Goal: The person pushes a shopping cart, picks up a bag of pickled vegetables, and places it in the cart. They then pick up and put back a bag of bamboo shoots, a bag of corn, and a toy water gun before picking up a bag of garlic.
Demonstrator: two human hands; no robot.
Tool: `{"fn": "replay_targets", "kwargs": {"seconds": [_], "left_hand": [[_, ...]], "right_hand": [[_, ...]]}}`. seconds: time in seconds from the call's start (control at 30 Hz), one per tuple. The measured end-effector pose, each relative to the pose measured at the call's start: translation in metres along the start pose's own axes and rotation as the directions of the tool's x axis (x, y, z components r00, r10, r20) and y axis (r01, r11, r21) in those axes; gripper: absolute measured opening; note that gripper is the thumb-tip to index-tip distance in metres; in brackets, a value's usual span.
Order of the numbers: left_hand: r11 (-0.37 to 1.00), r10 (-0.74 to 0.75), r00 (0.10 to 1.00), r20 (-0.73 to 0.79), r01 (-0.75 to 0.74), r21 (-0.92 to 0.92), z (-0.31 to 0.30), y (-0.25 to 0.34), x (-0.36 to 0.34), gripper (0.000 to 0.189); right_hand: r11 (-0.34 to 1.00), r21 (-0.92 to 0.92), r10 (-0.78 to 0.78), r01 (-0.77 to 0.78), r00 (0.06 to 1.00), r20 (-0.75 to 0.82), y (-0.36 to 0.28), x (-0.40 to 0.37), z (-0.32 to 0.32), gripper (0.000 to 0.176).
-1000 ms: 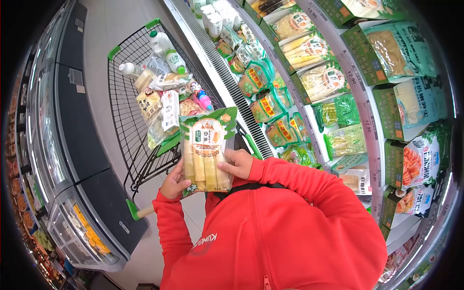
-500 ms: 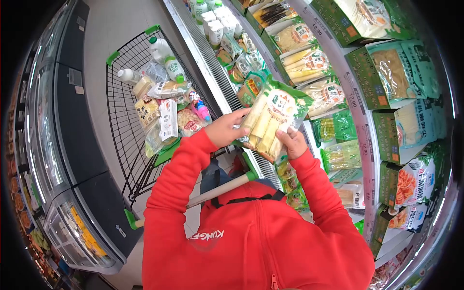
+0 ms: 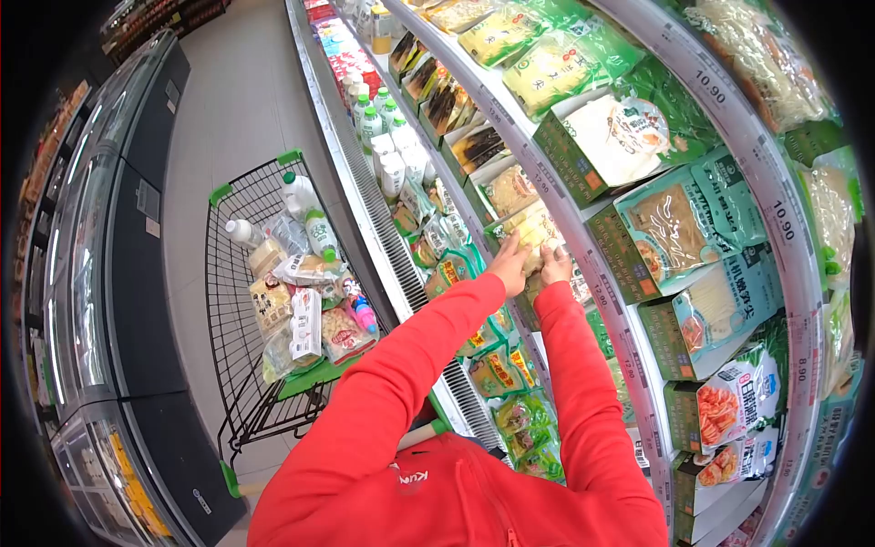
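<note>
The packet [image 3: 531, 223] has been moved in to the shelf [image 3: 448, 175]; it is touched by the left hand [image 3: 510, 266] and right hand [image 3: 554, 267], grip unconfirmed.

Tiered store shelves [image 3: 547, 187] with bagged foods [image 3: 536, 221] and green-capped bottles [image 3: 370, 126]

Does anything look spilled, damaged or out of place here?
Nothing spilled or damaged shows. Only the shopping cart looks untidy: its groceries lie in a loose heap, one green-capped bottle tilted, cap toward the handle.
</note>
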State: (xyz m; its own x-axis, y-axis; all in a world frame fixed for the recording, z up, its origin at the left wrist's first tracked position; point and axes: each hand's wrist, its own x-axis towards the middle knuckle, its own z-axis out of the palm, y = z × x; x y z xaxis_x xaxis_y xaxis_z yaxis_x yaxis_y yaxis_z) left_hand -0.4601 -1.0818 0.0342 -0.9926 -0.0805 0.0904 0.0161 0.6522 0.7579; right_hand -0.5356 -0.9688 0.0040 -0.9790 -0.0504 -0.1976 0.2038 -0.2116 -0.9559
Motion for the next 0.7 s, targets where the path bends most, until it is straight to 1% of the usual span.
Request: {"fn": "replay_targets", "kwargs": {"seconds": [0.03,0.07,0.17,0.2,0.23,0.27,0.3,0.33,0.37,0.4,0.43,0.5,0.57,0.6,0.7], "left_hand": [[1.000,-0.001,1.000,-0.006,0.001,-0.015,-0.002,0.002,0.002,0.052],[1.000,0.003,1.000,-0.006,-0.003,0.005,-0.003,0.003,0.004,0.051],[0.984,0.004,0.999,0.048,0.005,-0.180,-0.013,0.001,0.007,0.049],[0.978,-0.014,1.000,0.023,0.019,-0.206,-0.018,0.001,0.004,0.047],[0.986,-0.007,0.997,-0.083,-0.007,-0.166,-0.019,-0.002,0.000,0.045],[0.978,-0.056,0.985,-0.164,0.021,-0.206,-0.028,-0.005,-0.009,0.046],[0.980,-0.107,0.966,-0.234,0.063,-0.190,-0.049,0.003,-0.021,0.045],[0.995,-0.084,0.945,-0.316,0.064,-0.073,-0.055,-0.005,-0.034,0.044],[0.995,-0.095,0.943,-0.319,0.092,-0.024,-0.067,-0.009,-0.052,0.044],[0.981,-0.181,0.946,-0.268,0.155,-0.114,-0.076,-0.008,-0.070,0.043],[0.944,-0.304,0.940,-0.157,0.274,-0.186,-0.080,-0.013,-0.091,0.041],[0.830,-0.411,0.911,-0.021,0.364,-0.423,-0.086,-0.010,-0.130,0.039],[0.761,-0.410,0.900,0.148,0.427,-0.489,-0.089,-0.007,-0.155,0.037],[0.759,-0.410,0.892,0.190,0.449,-0.472,-0.085,-0.007,-0.166,0.036],[0.679,-0.449,0.840,0.304,0.542,-0.495,-0.062,-0.012,-0.188,0.036]], "right_hand": [[0.996,0.075,-0.041,0.043,0.999,-0.026,0.005,0.004,0.004,0.037],[0.992,0.090,-0.080,0.084,0.996,-0.049,0.011,0.006,0.003,0.030],[0.989,-0.080,-0.129,0.127,0.992,-0.008,0.017,0.009,-0.014,0.023],[0.994,-0.103,-0.042,0.041,0.999,-0.008,0.006,-0.003,-0.013,0.018],[0.999,-0.033,0.022,-0.021,0.999,0.035,-0.008,-0.024,-0.012,0.018],[0.996,0.040,0.080,-0.084,0.993,0.082,-0.022,-0.044,-0.007,0.018],[0.983,0.112,0.133,-0.149,0.982,0.136,-0.032,-0.060,0.001,0.018],[0.973,0.127,0.171,-0.191,0.973,0.156,-0.040,-0.080,0.007,0.019],[0.962,0.137,0.211,-0.237,0.961,0.180,-0.044,-0.103,0.011,0.021],[0.948,0.141,0.254,-0.286,0.945,0.207,-0.040,-0.123,0.010,0.022],[0.957,0.113,0.232,-0.265,0.942,0.242,-0.022,-0.139,0.004,0.039],[0.929,0.063,0.335,-0.365,0.900,0.278,-0.010,-0.180,-0.008,0.040],[0.891,0.069,0.414,-0.449,0.866,0.279,-0.012,-0.212,-0.016,0.043],[0.872,0.071,0.449,-0.485,0.849,0.278,-0.013,-0.226,-0.021,0.044],[0.832,0.012,0.533,-0.554,0.806,0.257,-0.013,-0.245,-0.041,0.046]]}}
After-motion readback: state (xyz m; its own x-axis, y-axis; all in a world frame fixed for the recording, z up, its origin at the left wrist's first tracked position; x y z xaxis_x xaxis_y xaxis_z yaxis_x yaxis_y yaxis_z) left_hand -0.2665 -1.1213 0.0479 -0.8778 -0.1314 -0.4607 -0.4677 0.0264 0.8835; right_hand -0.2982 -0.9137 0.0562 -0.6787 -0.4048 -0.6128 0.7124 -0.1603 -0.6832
